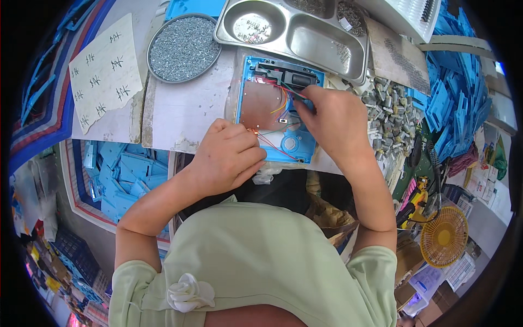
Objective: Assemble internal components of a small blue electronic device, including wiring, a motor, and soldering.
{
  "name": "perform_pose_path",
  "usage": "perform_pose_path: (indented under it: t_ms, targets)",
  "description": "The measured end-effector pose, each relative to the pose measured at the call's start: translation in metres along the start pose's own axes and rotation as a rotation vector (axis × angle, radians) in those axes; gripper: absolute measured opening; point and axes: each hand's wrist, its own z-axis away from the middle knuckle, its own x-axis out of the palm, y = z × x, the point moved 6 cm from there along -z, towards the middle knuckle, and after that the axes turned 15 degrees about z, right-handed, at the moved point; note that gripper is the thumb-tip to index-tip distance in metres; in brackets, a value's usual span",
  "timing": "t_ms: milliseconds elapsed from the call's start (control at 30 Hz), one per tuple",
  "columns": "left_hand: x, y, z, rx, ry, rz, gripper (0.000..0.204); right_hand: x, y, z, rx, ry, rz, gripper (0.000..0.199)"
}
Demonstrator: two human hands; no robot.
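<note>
Blue casing [305,146] lies open on the white tabletop [185,109], straight in front of the wearer, below the steel tray [321,46]; a long black part [278,75] sits across its far end, a round fitting [290,143] at its near end, thin coloured wires [285,101] looping between. Left hand [231,154] at the casing's left edge, fingers curled in, fingertips close to a small orange-bright spot; cannot tell whether it grips a wire. Right hand [338,117] over the right side, thumb and forefinger brought near each other by the wires beside the black part; the tips are too small to tell whether a wire is pinched between them. Upper left of casing: round grey dish [180,81] filled with small shiny metal pieces [184,48]. Farther left, a torn-edged paper sheet [106,71] with dark handwritten marks. The tray's compartments carry small loose parts. Right of the right hand, a heap of small metal cylinders [387,103]; beyond it, a tall pile of blue plastic pieces [449,92]. More blue panels [125,169] in a container lower left. Yellow round grille [444,237] at lower right.
</note>
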Motion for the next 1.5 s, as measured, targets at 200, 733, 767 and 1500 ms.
perform_pose_path:
  t_ms: [200,733,767,1500]
  targets:
    - [0.001,-0.001,0.002,0.009,-0.001,0.010,0.018,0.001,-0.019,-0.012,-0.135,-0.128,0.179,0.005]
    - [0.001,-0.002,0.004,0.004,0.003,0.027,0.017,0.007,-0.004,0.002,0.041,-0.009,-0.162,0.014]
    - [0.001,-0.002,0.004,0.002,0.011,0.031,0.017,0.008,-0.002,0.004,0.055,-0.034,-0.136,0.013]
    - [0.004,-0.006,0.009,0.019,0.060,0.062,0.016,0.004,-0.012,0.000,-0.192,0.095,0.095,0.019]
